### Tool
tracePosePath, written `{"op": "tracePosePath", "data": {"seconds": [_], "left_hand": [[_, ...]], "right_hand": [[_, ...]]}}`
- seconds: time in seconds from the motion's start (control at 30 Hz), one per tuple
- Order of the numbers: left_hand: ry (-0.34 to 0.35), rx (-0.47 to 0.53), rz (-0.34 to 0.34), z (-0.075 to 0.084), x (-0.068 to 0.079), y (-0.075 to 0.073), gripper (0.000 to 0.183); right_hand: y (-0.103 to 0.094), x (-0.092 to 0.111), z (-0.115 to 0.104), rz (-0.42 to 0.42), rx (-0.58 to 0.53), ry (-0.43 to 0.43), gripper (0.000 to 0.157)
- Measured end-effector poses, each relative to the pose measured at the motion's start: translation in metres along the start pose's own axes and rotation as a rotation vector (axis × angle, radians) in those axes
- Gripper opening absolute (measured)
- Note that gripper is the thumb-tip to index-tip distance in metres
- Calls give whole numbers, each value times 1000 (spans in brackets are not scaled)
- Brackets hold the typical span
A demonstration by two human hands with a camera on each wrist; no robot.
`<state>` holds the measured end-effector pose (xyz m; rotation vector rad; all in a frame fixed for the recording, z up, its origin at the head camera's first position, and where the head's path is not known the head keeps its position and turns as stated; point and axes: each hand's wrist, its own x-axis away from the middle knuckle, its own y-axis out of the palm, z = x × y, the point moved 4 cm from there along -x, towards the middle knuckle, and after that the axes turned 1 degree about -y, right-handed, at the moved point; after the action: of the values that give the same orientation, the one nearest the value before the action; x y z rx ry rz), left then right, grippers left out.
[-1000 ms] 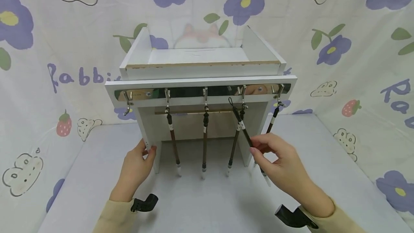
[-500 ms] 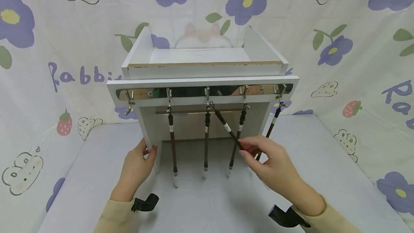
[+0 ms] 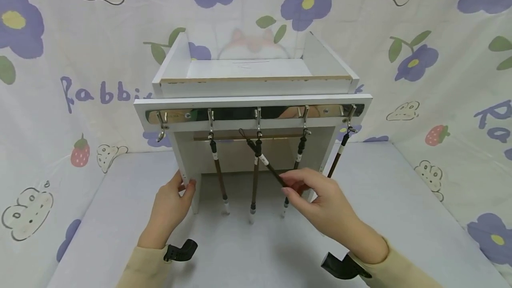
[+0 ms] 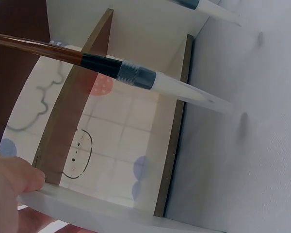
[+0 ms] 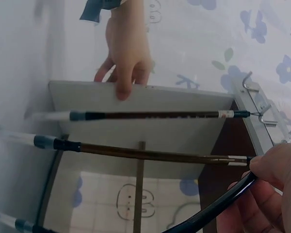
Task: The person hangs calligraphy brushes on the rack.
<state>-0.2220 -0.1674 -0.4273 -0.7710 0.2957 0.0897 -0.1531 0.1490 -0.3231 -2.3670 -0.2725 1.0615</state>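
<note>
My right hand (image 3: 320,199) pinches the dark handle of a writing brush (image 3: 266,161) between thumb and fingers. The brush slants up to the left, and its thin hanging loop (image 3: 242,133) is off any hook, overlapping the middle hanging brush (image 3: 254,181) in the head view. At the left, my left hand (image 3: 170,203) grips the edge of the white rack's side panel (image 3: 182,159). Other brushes hang by loops from the hooks, including a left brush (image 3: 220,172) and a far right brush (image 3: 339,154). Clear caps cover their tips. The leftmost hook (image 3: 161,128) is bare.
A shiny metal hook strip (image 3: 236,114) runs along the rack's front. Above it is an open white tray (image 3: 256,88). The rack stands on a white tabletop (image 3: 248,252), with a flower-patterned cloth (image 3: 444,57) behind and at the sides.
My right hand has moved left with the brush, whose loop passed from near the fourth hook to left of the middle one. The left hand keeps its grip; the hanging brushes sway slightly.
</note>
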Motion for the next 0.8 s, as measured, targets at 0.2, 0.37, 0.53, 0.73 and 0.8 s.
{"op": "tracePosePath", "data": {"seconds": [0.2,0.37,0.53,0.73,0.8], "left_hand": [[-1,1,-1,1,0,0,43],[-12,1,-11,0,1,0,43],[-15,0,-8,-2,1,1,44],[-9,5,-8,-3,1,1,45],[-7,8,-12,-2,0,2,45]], "right_hand": [[9,-5,-4,-19,-20,-6,29],[17,-10,-7,-26,-37,-25,28],[25,-17,-10,-40,-49,-30,26],[33,-22,-15,-64,-58,-24,28],[35,-23,-16,-65,-60,-24,28]]}}
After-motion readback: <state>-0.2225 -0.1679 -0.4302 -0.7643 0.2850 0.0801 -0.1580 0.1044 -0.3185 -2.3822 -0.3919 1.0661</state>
